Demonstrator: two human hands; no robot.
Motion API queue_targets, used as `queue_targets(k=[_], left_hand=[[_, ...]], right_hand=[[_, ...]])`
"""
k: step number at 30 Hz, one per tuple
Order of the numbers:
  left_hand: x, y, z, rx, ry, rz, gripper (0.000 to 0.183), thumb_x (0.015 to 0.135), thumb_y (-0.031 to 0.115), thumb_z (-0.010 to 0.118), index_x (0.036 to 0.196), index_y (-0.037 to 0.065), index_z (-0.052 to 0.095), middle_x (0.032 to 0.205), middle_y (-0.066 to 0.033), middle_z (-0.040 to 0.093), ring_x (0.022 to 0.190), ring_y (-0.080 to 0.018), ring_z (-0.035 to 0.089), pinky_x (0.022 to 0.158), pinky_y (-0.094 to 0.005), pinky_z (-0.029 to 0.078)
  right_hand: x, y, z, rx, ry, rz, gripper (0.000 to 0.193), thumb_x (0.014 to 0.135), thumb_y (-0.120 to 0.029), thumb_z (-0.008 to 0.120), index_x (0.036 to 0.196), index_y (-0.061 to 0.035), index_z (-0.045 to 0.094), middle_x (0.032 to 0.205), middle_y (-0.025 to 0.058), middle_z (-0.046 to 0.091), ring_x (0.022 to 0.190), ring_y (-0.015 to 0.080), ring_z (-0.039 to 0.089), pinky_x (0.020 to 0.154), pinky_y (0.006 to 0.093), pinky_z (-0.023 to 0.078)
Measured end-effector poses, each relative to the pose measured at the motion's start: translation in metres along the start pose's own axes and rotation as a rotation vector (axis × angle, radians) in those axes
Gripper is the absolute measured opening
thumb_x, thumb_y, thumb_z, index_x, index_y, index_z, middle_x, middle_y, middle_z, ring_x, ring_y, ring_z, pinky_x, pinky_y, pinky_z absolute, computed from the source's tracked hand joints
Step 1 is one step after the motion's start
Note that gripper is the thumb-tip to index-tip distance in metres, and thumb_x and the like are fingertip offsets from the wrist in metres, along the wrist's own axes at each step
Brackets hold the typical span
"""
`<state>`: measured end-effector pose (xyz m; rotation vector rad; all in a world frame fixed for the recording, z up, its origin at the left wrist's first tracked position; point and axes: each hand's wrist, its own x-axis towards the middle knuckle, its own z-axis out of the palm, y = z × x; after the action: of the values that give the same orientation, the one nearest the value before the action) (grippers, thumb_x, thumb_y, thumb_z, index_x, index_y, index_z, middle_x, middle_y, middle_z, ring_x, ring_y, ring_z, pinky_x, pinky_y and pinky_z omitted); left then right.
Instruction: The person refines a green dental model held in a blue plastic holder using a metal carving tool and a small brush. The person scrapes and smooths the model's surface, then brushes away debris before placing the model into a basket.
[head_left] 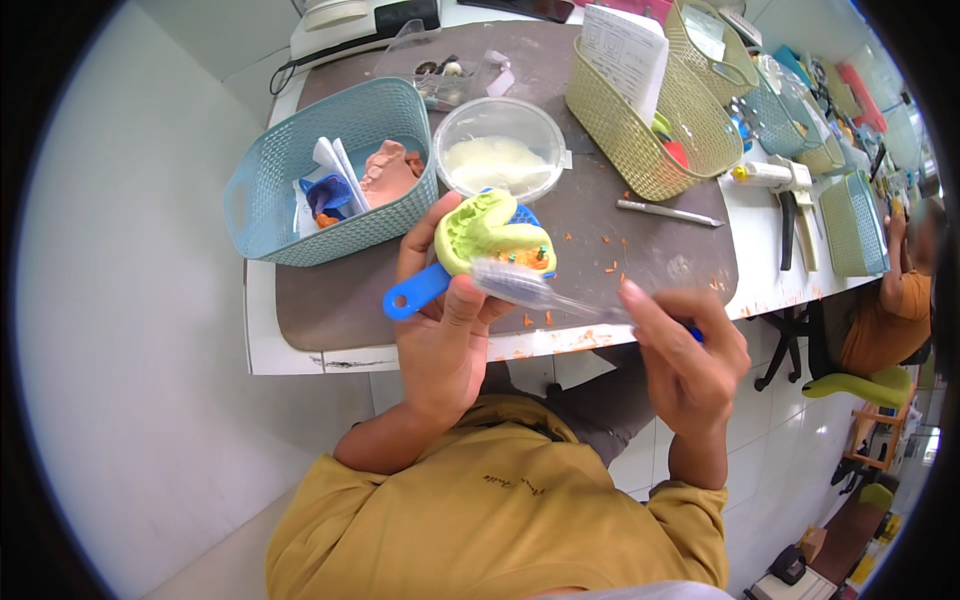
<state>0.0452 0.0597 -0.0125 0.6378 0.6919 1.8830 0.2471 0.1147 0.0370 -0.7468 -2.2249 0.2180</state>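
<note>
My left hand (438, 345) holds a blue dental impression tray (418, 291) near the table's front edge, its fingers closed around the underside. Lime-green impression material (480, 232) with a tooth-arch hollow fills the tray. Orange material and small dark green posts show at its right part. Between the fingertips of my right hand (690, 355) is a toothbrush (530, 290) with a clear handle, smeared by motion. Its head lies over the near edge of the green impression; whether the bristles touch it, I cannot tell.
A light blue basket (335, 250) holds a pink cast and another blue tray. Beyond my hands stands a clear round tub (500, 107) of whitish material. A paper-filled olive basket (640, 175), a silver pen-like tool (670, 213) and a dispensing gun (790, 205) are rightward. Orange scraps litter the mat (640, 265). A person sits far right.
</note>
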Motion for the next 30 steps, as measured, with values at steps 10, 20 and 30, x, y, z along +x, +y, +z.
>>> queue_targets(k=[10,20,30], left_hand=[[0.002,0.004,0.004,0.047,0.022,-0.039,0.059,0.092,0.025,0.066,0.139,0.008,0.035,0.127,-0.0092,0.055,0.113,-0.0223,0.060,0.090,-0.0376,0.057],[0.001,-0.001,-0.001,0.027,0.044,-0.002,0.056,0.093,0.019,0.064,0.139,0.010,0.034,0.131,-0.0078,0.052,0.115,-0.0227,0.058,0.094,-0.0395,0.055],[0.000,0.000,-0.001,0.019,0.041,0.033,0.059,0.093,0.015,0.063,0.142,0.010,0.031,0.134,-0.0092,0.049,0.121,-0.0243,0.054,0.098,-0.0424,0.052]], right_hand=[[0.001,0.002,0.000,0.058,0.024,-0.008,0.049,0.067,0.010,0.066,0.113,-0.0089,0.072,0.076,0.0074,0.060,0.058,0.0150,0.056,0.052,0.0285,0.046],[-0.009,0.005,0.007,0.015,0.013,0.029,0.046,0.072,0.006,0.068,0.114,-0.0112,0.072,0.075,0.0066,0.060,0.057,0.0144,0.055,0.051,0.0278,0.044],[-0.020,0.021,0.005,-0.012,0.033,0.116,0.046,0.071,0.008,0.067,0.113,-0.0107,0.072,0.077,0.0066,0.060,0.059,0.0143,0.055,0.052,0.0259,0.044]])
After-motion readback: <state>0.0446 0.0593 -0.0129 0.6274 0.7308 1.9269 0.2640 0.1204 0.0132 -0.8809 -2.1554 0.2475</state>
